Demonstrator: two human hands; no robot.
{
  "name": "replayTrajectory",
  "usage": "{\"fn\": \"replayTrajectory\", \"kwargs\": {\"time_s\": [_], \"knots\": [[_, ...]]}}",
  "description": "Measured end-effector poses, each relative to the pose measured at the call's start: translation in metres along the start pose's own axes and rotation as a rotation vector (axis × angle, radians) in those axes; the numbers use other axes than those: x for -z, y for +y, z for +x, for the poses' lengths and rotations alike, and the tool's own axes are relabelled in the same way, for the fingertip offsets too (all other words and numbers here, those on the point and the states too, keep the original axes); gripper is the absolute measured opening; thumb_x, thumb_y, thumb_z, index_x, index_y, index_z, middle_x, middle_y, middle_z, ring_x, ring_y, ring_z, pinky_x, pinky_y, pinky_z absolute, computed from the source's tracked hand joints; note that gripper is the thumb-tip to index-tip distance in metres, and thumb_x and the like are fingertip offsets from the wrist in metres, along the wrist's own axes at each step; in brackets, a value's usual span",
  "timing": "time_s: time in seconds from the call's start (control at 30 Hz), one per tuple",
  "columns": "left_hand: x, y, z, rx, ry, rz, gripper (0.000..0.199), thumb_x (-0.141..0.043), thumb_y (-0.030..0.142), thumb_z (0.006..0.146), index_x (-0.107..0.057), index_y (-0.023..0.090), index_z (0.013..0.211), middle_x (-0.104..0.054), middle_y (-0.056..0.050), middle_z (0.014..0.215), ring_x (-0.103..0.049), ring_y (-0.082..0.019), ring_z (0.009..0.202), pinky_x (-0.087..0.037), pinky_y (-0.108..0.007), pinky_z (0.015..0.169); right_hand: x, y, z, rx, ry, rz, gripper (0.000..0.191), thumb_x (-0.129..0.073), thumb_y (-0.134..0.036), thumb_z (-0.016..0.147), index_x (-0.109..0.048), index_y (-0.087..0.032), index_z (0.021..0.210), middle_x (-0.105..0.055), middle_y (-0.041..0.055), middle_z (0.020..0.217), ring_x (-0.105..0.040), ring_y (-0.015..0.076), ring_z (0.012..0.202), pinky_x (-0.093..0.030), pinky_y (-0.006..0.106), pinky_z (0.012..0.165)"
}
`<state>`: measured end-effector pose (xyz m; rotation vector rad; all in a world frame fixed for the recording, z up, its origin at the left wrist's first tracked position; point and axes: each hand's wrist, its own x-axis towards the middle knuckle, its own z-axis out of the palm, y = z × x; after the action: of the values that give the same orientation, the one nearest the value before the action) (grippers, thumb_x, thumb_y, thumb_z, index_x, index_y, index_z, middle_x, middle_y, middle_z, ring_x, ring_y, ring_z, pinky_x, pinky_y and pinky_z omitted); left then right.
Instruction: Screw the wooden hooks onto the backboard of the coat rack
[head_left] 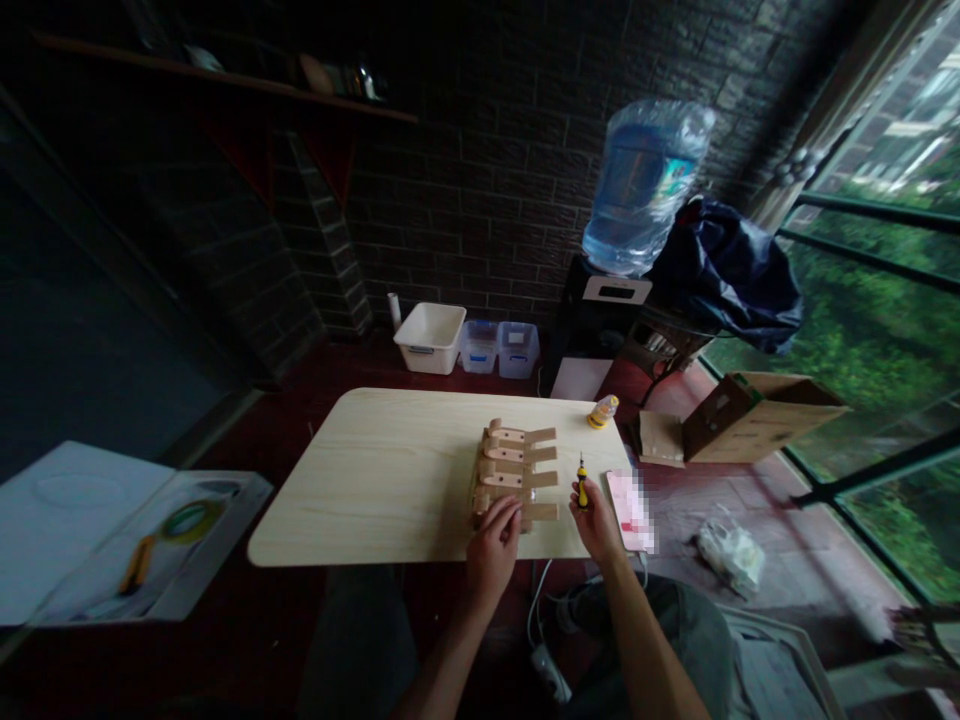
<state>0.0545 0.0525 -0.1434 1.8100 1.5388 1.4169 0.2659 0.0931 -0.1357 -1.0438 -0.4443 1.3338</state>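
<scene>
On the pale wooden table (375,470) sits a brown block-like item (517,455) with several wooden slats sticking out to its right. My left hand (495,545) reaches its near end, fingers together against it; whether they pinch a small part is too small to tell. In my right hand (596,520), right of the slats, is a yellow and black screwdriver (582,485), its tip pointing up and away from me. The fingers of that hand are wrapped round the handle.
A small yellow-capped bottle (602,411) stands at the table's back right corner. A pink-and-white sheet (628,505) lies by the right edge. Beyond are plastic bins (431,340), a water dispenser (592,330) and a cardboard box (742,425). An open white case (180,550) is at left.
</scene>
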Motion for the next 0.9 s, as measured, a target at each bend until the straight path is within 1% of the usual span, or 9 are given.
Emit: {"fn": "replayTrajectory", "kwargs": {"time_s": [0.03,0.07,0.13,0.2,0.27,0.33,0.5,0.7,0.9], "knots": [[0.000,0.000,0.000,-0.006,-0.002,0.003,0.026,-0.054,0.033,0.097,-0.072,0.026,0.115,-0.073,-0.007,0.119,-0.070,-0.021,0.109,-0.062,-0.035,0.089,-0.005,-0.011,-0.005,0.026,-0.005,-0.027,0.029,-0.078,-0.040,0.078,-0.068,-0.023,0.100,-0.070,-0.0014,0.085,-0.066,0.0126,0.072,-0.055,0.023,0.066],[0.001,0.000,0.000,-0.013,-0.003,0.009,0.026,-0.054,0.032,0.097,-0.072,0.026,0.115,-0.072,-0.007,0.119,-0.070,-0.021,0.109,-0.062,-0.036,0.091,-0.011,-0.023,-0.012,0.096,-0.031,-0.144,0.033,-0.077,-0.042,0.079,-0.068,-0.022,0.104,-0.069,-0.0014,0.082,-0.064,0.0129,0.070,-0.053,0.023,0.063],[0.000,-0.002,0.000,-0.030,-0.003,0.022,0.026,-0.054,0.032,0.097,-0.072,0.026,0.115,-0.072,-0.007,0.120,-0.069,-0.021,0.111,-0.060,-0.036,0.095,-0.025,-0.049,-0.028,0.246,-0.134,-0.473,0.036,-0.072,-0.045,0.083,-0.069,-0.020,0.109,-0.067,-0.0009,0.075,-0.059,0.0136,0.063,-0.049,0.025,0.059],[0.000,-0.003,-0.001,-0.036,-0.006,0.027,0.026,-0.053,0.031,0.097,-0.072,0.026,0.114,-0.071,-0.006,0.122,-0.068,-0.020,0.113,-0.059,-0.036,0.097,-0.041,-0.072,-0.046,0.368,-0.254,-0.789,0.031,-0.071,-0.043,0.085,-0.070,-0.020,0.104,-0.068,0.0006,0.076,-0.061,0.0153,0.068,-0.049,0.026,0.064],[-0.001,-0.005,-0.002,-0.032,-0.022,0.023,0.026,-0.052,0.031,0.098,-0.071,0.027,0.115,-0.070,-0.005,0.124,-0.067,-0.020,0.116,-0.059,-0.035,0.098,-0.057,-0.084,-0.062,0.446,-0.359,-0.988,0.025,-0.069,-0.040,0.086,-0.070,-0.021,0.103,-0.073,0.0040,0.090,-0.065,0.0184,0.082,-0.051,0.028,0.072],[-0.001,-0.006,-0.002,-0.026,-0.036,0.016,0.027,-0.050,0.031,0.099,-0.070,0.027,0.116,-0.070,-0.004,0.126,-0.067,-0.019,0.116,-0.058,-0.035,0.098,-0.071,-0.086,-0.072,0.467,-0.442,-1.124,0.020,-0.068,-0.036,0.086,-0.071,-0.021,0.099,-0.074,0.0042,0.091,-0.066,0.0187,0.082,-0.051,0.027,0.071],[0.001,-0.005,-0.003,-0.009,-0.022,0.014,0.028,-0.050,0.032,0.099,-0.070,0.026,0.118,-0.070,-0.005,0.125,-0.068,-0.019,0.113,-0.059,-0.033,0.095,-0.089,-0.072,-0.075,0.482,-0.511,-1.257,0.018,-0.065,-0.033,0.087,-0.071,-0.020,0.098,-0.074,0.0033,0.085,-0.065,0.0165,0.072,-0.049,0.025,0.066],[0.002,-0.002,-0.003,-0.005,-0.030,0.009,0.028,-0.050,0.031,0.099,-0.070,0.028,0.119,-0.070,-0.004,0.126,-0.068,-0.019,0.114,-0.061,-0.031,0.092,-0.096,-0.069,-0.070,0.515,-0.547,-1.302,0.016,-0.065,-0.030,0.087,-0.071,-0.021,0.098,-0.074,0.0030,0.086,-0.065,0.0162,0.073,-0.050,0.026,0.071],[0.002,-0.003,-0.003,-0.003,-0.021,0.001,0.027,-0.051,0.030,0.098,-0.070,0.027,0.118,-0.070,-0.004,0.126,-0.068,-0.019,0.114,-0.060,-0.034,0.096,-0.097,-0.065,-0.066,0.505,-0.585,-1.340,0.017,-0.065,-0.026,0.086,-0.071,-0.021,0.102,-0.075,0.0034,0.092,-0.068,0.0177,0.080,-0.050,0.028,0.076]]}}
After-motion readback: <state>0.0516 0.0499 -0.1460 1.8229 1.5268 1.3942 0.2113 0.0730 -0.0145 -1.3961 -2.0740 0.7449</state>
